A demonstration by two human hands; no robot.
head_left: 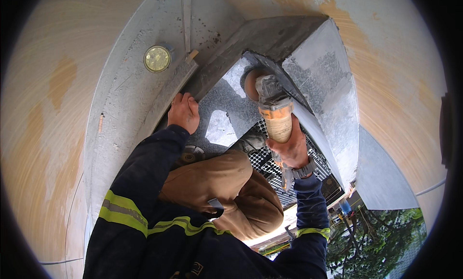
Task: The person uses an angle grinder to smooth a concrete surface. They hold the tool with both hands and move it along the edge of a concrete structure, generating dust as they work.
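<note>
2 bare hands, head view. The right hand is wrapped around the rear body of 1 orange-and-grey angle grinder with a reddish-brown disc, presumably to bear and steer its weight. The grinder hangs over the right edge of the speckled grey recess floor; whether the disc touches metal cannot be told. The left hand is curled at the inner edge of the rough grey ledge, probably as a brace; whether its fingers pinch anything cannot be told. Toward the ledge's far end sits 1 round, yellowish-topped container, perhaps placed clear of the disc; no writing on it is legible. On the navy jacket, 1 small emblem is likewise unreadable.
</note>
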